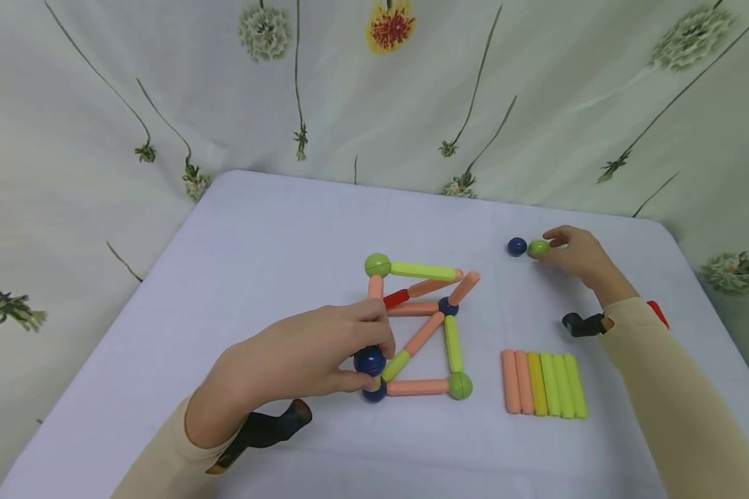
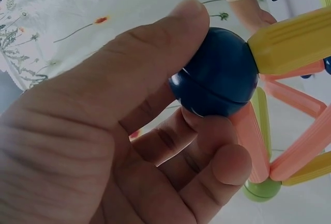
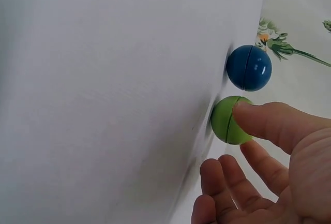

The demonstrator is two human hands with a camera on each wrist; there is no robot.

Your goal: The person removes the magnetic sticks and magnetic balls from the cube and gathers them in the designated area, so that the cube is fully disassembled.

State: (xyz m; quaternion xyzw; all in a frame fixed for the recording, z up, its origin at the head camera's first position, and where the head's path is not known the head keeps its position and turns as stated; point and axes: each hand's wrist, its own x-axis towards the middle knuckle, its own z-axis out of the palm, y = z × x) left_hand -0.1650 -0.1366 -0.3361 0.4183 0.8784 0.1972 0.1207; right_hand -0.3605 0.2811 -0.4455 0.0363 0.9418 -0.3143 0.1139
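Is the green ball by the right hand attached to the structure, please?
Detached: the head view shows the right hand touching the green ball, apart from the structure.

Editor: Any brand or number on the blue ball (image 2: 225, 71) in the left hand (image 1: 306, 350)?
Photographer: None legible.
Editor: The green ball (image 1: 539, 249) at the right hand (image 1: 580, 262), the row of sticks (image 1: 544, 384) nearer the person?
Photographer: No readable text, label or sign.

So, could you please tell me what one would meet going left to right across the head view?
Left hand → structure's lower-right green ball → far blue ball → far green ball → right hand.
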